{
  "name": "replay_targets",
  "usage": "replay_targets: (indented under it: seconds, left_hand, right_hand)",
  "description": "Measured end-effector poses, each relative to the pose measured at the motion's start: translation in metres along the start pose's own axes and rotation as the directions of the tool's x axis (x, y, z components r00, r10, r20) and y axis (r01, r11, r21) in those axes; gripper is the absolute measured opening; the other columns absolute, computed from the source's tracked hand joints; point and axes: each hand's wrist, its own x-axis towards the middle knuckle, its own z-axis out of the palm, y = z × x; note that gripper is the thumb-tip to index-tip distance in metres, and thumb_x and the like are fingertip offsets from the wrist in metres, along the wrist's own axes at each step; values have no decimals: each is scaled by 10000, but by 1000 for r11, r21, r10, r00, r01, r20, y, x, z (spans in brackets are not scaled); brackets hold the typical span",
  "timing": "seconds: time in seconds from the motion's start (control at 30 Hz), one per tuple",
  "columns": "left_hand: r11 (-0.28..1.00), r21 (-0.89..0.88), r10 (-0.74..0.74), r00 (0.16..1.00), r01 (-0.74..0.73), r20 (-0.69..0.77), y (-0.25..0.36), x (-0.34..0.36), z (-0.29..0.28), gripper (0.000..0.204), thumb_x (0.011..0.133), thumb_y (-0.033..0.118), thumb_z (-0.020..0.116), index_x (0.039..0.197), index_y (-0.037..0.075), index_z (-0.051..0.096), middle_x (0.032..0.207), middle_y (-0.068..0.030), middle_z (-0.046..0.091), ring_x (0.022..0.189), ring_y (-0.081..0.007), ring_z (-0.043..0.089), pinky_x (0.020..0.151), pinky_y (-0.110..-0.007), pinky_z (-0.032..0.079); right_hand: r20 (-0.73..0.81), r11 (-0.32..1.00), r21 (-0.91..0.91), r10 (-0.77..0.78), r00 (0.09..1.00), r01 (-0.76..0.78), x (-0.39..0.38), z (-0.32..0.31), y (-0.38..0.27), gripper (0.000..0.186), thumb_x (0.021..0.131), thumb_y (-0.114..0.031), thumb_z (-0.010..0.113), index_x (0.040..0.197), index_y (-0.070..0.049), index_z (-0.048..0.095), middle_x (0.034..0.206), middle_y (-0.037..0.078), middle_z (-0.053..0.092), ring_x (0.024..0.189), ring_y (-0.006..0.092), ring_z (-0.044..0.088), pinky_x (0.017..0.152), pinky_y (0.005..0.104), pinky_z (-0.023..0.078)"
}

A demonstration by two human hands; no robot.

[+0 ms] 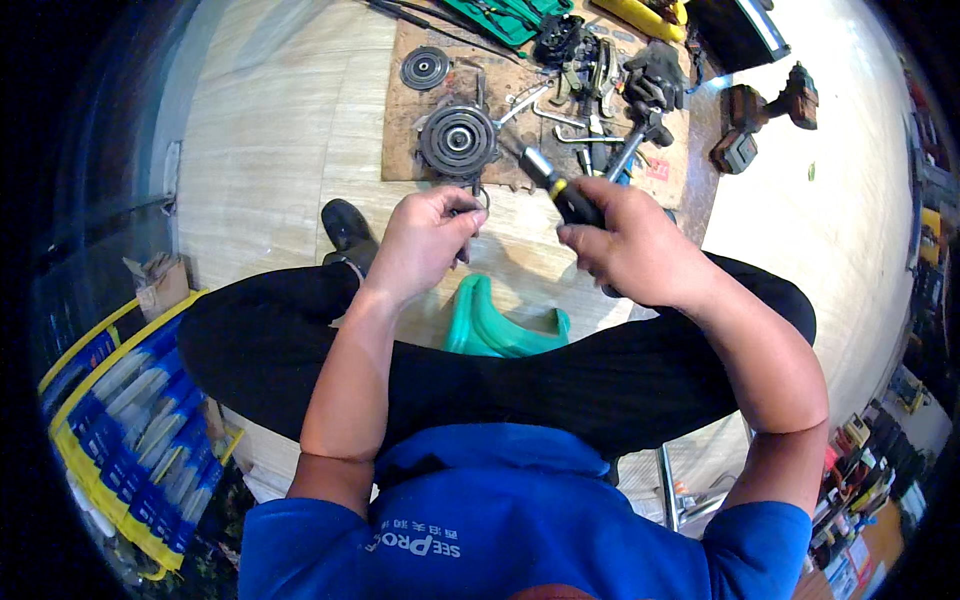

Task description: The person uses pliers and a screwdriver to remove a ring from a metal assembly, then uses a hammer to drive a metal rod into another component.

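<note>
My left hand (pixel 425 240) is closed, its thumb and fingertips pinched at a short dark wire (pixel 486 198) beside the near edge of a round grooved metal pulley (pixel 457 140). The fingers partly hide the wire. My right hand (pixel 640 240) wraps round what looks like a utility knife (pixel 570 198), with a silver nose and a black handle with yellow bands. Its tip points up and left toward the pulley, apart from it. The pulley lies on a stained cardboard sheet (pixel 400 150). Beyond it sits a smaller dark disc (pixel 425 68).
Wrenches and puller arms (pixel 600 85) lie piled on the cardboard, with a hammer (pixel 635 140) near them. A green tool case (pixel 510 20) is behind. Cordless power tools (pixel 795 95) rest at right. A green plastic stool (pixel 500 325) stands between my legs.
</note>
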Motion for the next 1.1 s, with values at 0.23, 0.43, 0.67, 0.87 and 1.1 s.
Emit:
replay_targets:
  seconds: [0.23,0.43,0.67,0.87,1.1]
  left_hand:
    - [940,211,251,963,-267,100,1,-18,18,158,884,100,673,1004,-2,661,774,-39,653,624,-89,572,567,-256,478]
    - [821,343,439,889,-457,134,13,-27,24,124,842,103,672,917,3,675,831,-171,659,765,-320,651,690,-376,498]
    - [840,260,461,880,-475,119,15,-31,23,105,844,89,679,896,0,664,823,-162,658,752,-301,653,669,-376,497]
    - [965,-211,158,987,-156,-9,16,-34,30,214,871,4,663,1077,18,606,819,-70,652,686,-112,623,572,-254,491]
    - [939,-317,77,982,-130,-173,7,-28,36,281,872,18,676,1138,7,586,836,-63,654,615,-92,604,512,-239,498]
  right_hand:
    - [-22,854,520,8,1000,5,16,12,9,342,900,15,606,1227,12,506,1039,105,668,883,165,659,767,293,550]
    - [-37,892,450,-22,999,36,18,24,15,356,884,-2,656,1219,-12,537,878,30,624,709,91,579,634,244,502]
    - [-73,904,427,-6,997,37,18,25,12,338,847,-63,714,1125,32,548,789,49,618,623,101,581,557,259,501]
    - [-43,862,507,-1,999,23,21,21,12,317,853,-59,706,1118,22,551,741,43,608,615,101,579,550,255,491]
    - [-19,846,531,-42,999,46,23,21,11,284,876,-14,671,1132,-1,549,811,43,630,695,114,608,623,257,512]
